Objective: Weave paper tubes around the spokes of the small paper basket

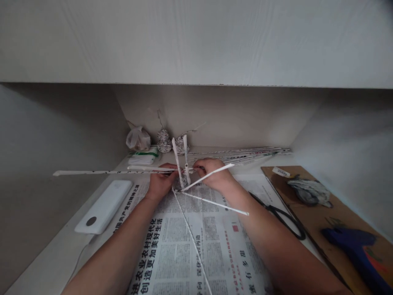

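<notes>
A small woven piece of rolled paper tubes [184,181] is between my hands, with several white tubes sticking out of it to the sides and upward. My left hand [162,182] is closed around its left side, where a long paper tube [92,172] runs out to the left. From the right, my right hand [215,175] pinches a thin paper tube close to the piece. One slanting tube [211,178] crosses in front of that hand. Another long thin tube [193,237] trails down toward me over the newspaper [175,246]. Fingertips of both hands are partly hidden.
At the back are two woven gourd shapes [164,142], a plastic bag [138,139], a tissue pack [143,156] and several loose paper tubes [245,154]. A white power bank [104,207] lies left; scissors [284,217] and a board [302,217] with a blue glue gun [350,239] lie right.
</notes>
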Demonstrator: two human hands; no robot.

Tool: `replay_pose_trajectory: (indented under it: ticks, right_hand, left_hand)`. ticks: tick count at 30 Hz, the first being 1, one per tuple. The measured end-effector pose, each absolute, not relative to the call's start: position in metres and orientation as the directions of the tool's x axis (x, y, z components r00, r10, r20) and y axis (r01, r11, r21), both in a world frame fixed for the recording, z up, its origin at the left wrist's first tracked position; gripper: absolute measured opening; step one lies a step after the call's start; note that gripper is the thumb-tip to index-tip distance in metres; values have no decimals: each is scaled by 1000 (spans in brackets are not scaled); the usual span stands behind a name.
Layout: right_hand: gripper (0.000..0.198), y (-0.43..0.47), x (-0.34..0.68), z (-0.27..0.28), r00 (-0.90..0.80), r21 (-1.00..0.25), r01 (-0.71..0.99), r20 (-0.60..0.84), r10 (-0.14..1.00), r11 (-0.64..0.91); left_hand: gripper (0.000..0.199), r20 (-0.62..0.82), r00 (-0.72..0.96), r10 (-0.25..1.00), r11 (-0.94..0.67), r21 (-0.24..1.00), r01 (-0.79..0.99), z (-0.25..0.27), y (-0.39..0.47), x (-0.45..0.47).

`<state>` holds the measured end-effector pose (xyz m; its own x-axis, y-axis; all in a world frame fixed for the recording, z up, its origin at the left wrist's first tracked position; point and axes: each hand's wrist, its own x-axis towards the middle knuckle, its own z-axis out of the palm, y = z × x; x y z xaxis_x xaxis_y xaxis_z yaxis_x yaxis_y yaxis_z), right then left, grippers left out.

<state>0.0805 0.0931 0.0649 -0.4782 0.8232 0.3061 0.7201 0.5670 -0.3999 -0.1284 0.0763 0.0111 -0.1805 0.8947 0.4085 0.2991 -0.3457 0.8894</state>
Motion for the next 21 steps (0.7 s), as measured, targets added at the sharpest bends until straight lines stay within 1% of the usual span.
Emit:
replay_pose_trajectory:
  ticks: [6,10,13,17,21]
  right_hand:
    - [20,94,82,64,-539,-338,696,337,772,634]
    - [18,94,82,65,-536,-317,710,335,775,628]
    - [17,93,81,67,-523,-320,722,328,787,613]
    - [16,92,81,68,-533,-354,701,317,785,619]
    - [17,92,81,67,-534,-355,695,328,779,625]
  left_hand:
    - [26,419,-168,892,-356,882,309,11,75,-128]
    - [22,440,-151,885,-380,871,312,9,77,-129]
    - [19,485,-129,865,-421,841,341,4,79,-132]
    - [15,545,-90,833,-475,790,387,1,81,-134]
    - [16,551,-79,830,-479,779,405,3,80,-132]
